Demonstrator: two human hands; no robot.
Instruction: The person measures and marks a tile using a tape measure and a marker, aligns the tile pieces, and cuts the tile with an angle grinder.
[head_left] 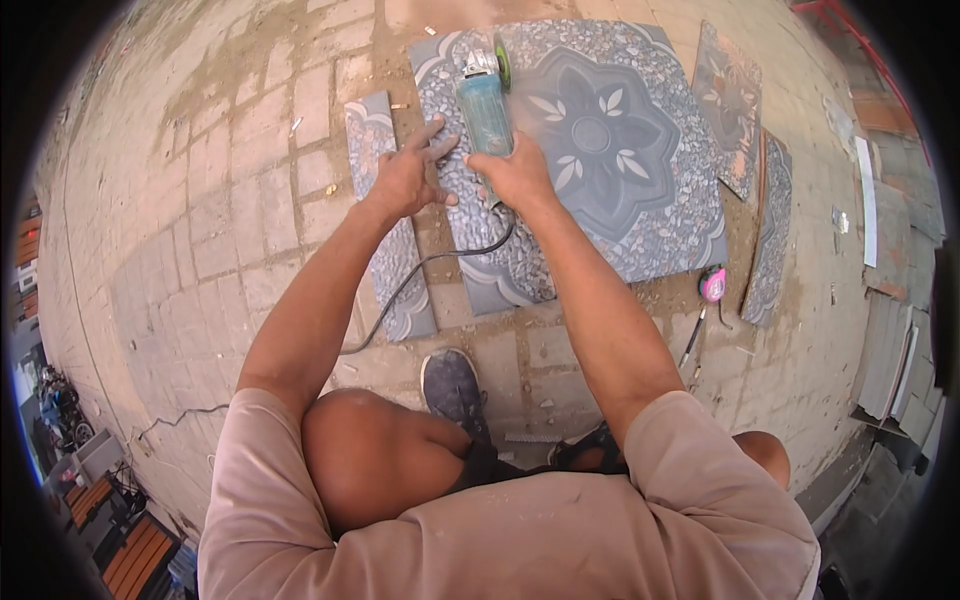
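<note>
My right hand [516,172] is wrapped round the rear of a teal angle grinder [484,112]. Its green-edged disc [502,62] stands on edge over the far part of a large patterned tile [665,170], with pale dust around it. Spread fingers of my left hand [412,168] rest at the tile's left edge, beside the grinder body, holding nothing. Left of the tile lies a narrow cut tile strip [402,270], partly under my left hand and forearm. The grinder's black cord [430,258] runs back from its rear across the strip.
On the right lie a broken tile piece [724,110] and another narrow strip [768,235]. A pink tape measure [712,284] and a pen-like marker [692,338] are near the tile's corner. Stacked tiles [895,350] stand far right; my shoe [452,385] is on the brick paving [250,220].
</note>
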